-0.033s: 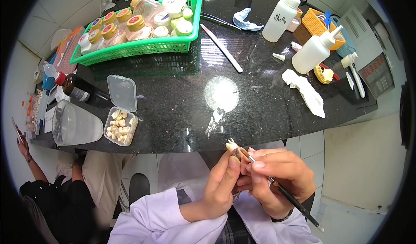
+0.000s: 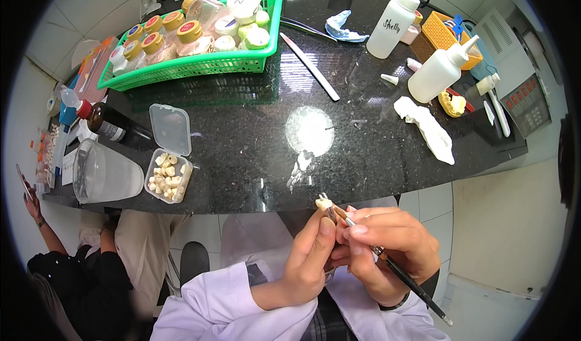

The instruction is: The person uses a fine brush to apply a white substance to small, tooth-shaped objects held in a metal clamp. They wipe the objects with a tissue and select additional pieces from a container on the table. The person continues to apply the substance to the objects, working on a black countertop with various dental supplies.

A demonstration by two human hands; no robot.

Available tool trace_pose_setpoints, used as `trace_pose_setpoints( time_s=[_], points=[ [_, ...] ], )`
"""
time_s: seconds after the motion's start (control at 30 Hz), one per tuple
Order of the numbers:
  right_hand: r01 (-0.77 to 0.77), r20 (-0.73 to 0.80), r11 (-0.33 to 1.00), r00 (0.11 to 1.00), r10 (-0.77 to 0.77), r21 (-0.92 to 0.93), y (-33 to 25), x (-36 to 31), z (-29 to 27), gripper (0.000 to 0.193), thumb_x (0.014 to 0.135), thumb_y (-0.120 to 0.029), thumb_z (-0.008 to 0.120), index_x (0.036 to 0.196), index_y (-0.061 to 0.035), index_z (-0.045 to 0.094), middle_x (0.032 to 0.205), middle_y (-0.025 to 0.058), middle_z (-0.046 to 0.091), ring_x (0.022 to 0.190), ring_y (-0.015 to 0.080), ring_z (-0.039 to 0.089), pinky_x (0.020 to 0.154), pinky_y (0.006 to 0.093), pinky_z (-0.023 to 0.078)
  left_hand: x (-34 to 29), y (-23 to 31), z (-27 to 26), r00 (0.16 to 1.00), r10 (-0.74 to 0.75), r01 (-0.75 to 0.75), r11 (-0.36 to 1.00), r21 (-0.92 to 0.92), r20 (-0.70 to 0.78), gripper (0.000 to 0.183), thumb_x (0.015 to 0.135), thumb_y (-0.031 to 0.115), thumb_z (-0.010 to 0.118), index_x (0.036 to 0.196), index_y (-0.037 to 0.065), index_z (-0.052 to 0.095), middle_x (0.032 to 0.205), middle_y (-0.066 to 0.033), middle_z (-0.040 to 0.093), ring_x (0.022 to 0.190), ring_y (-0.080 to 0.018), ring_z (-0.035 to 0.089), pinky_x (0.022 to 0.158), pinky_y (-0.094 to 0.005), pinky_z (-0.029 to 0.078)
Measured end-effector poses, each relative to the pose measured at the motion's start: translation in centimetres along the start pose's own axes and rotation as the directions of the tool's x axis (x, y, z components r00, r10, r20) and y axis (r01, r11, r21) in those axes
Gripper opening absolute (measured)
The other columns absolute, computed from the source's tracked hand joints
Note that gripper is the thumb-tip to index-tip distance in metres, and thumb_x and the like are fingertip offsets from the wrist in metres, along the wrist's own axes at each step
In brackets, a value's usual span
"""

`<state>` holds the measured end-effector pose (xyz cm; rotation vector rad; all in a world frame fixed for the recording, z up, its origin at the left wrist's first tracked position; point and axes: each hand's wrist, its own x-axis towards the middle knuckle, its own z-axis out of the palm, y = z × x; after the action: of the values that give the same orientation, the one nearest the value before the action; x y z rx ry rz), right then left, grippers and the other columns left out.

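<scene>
My left hand [image 2: 307, 257] pinches a slim metal holder [image 2: 330, 214] between thumb and fingers, just past the bench's near edge. A small cream tooth crown [image 2: 324, 204] sits at the holder's top, with thin metal prongs poking out above it. In my right hand [image 2: 392, 247] is a fine paintbrush [image 2: 408, 279], gripped like a pen. Its brown bristle tip points up and left, close beside the crown; whether they touch I cannot tell. The brush's dark handle slants down to the right. Both hands are close together, and the holder's lower part is hidden behind fingers.
An open clear box [image 2: 169, 176] of tooth pieces stands beside a plastic cup [image 2: 108, 172] and a brown bottle [image 2: 110, 123]. Behind is a green basket [image 2: 181, 77] of jars. White squeeze bottles [image 2: 437, 73], crumpled tissue [image 2: 425, 129] and white powder [image 2: 310, 132] lie around. Another person [image 2: 78, 280] sits left.
</scene>
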<state>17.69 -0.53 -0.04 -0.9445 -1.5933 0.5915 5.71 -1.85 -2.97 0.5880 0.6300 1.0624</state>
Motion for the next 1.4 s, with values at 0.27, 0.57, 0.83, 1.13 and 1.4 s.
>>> trace_pose_setpoints(
  time_s=[0.27, 0.57, 0.83, 1.13, 1.4],
  points=[
    [0.007, 0.01, 1.0, 1.0, -0.007, 0.012, 0.2, 0.0, 0.0, 0.024, 0.064, 0.008, 0.07, 0.088, 0.0064, 0.065, 0.082, 0.0173, 0.067, 0.077, 0.0291, 0.068, 0.072, 0.0345, 0.055, -0.1, 0.3, 0.4, 0.999, -0.036, 0.034, 0.998, -0.06, -0.04, 0.03, 0.1, 0.03, 0.03, 0.118, 0.007, 0.038, 0.081, -0.0023, 0.048, 0.058, -0.004, 0.043, 0.046, -0.0174, 0.032],
    [-0.264, -0.044, 0.962, 0.964, 0.261, -0.078, -1.5, 0.4, -0.1, 0.022, 0.067, 0.008, 0.067, 0.089, 0.0059, 0.065, 0.083, 0.018, 0.067, 0.071, 0.0234, 0.067, 0.063, 0.0283, 0.054, -0.2, 1.4, 0.7, 0.974, -0.225, 0.221, 0.931, -0.292, 0.022, 0.033, 0.101, 0.03, 0.026, 0.117, 0.004, 0.039, 0.074, 0.0004, 0.039, 0.057, -0.0048, 0.038, 0.047, -0.0182, 0.035],
    [-0.219, 0.079, 0.953, 0.968, 0.24, -0.211, -1.3, 1.2, -0.3, 0.019, 0.069, 0.005, 0.067, 0.088, 0.0026, 0.065, 0.082, 0.014, 0.067, 0.066, 0.0193, 0.066, 0.058, 0.0257, 0.051, -0.1, 1.7, 0.6, 0.961, -0.273, 0.272, 0.893, -0.36, 0.047, 0.031, 0.102, 0.031, 0.028, 0.112, 0.004, 0.041, 0.08, -0.0004, 0.039, 0.066, -0.0057, 0.036, 0.054, -0.022, 0.04],
    [-0.235, 0.107, 0.94, 0.957, 0.268, -0.249, -1.4, 1.8, -0.2, 0.019, 0.069, 0.004, 0.069, 0.088, 0.0009, 0.066, 0.08, 0.0123, 0.067, 0.063, 0.0178, 0.064, 0.055, 0.0251, 0.048, 0.1, 1.8, 0.7, 0.956, -0.292, 0.271, 0.92, -0.281, -0.034, 0.034, 0.101, 0.028, 0.027, 0.124, 0.004, 0.037, 0.077, 0.0, 0.041, 0.062, -0.0074, 0.044, 0.053, -0.0247, 0.044],
    [-0.256, 0.107, 0.937, 0.952, 0.287, -0.238, -1.3, 1.9, -0.2, 0.019, 0.07, 0.005, 0.068, 0.088, 0.0007, 0.066, 0.081, 0.0124, 0.067, 0.064, 0.0176, 0.064, 0.056, 0.0252, 0.049, 0.2, 1.2, -0.1, 0.97, -0.236, 0.244, 0.919, -0.31, 0.065, 0.036, 0.102, 0.033, 0.027, 0.116, 0.003, 0.041, 0.091, -0.0062, 0.05, 0.068, -0.0079, 0.044, 0.057, -0.0239, 0.046]
  ],
)
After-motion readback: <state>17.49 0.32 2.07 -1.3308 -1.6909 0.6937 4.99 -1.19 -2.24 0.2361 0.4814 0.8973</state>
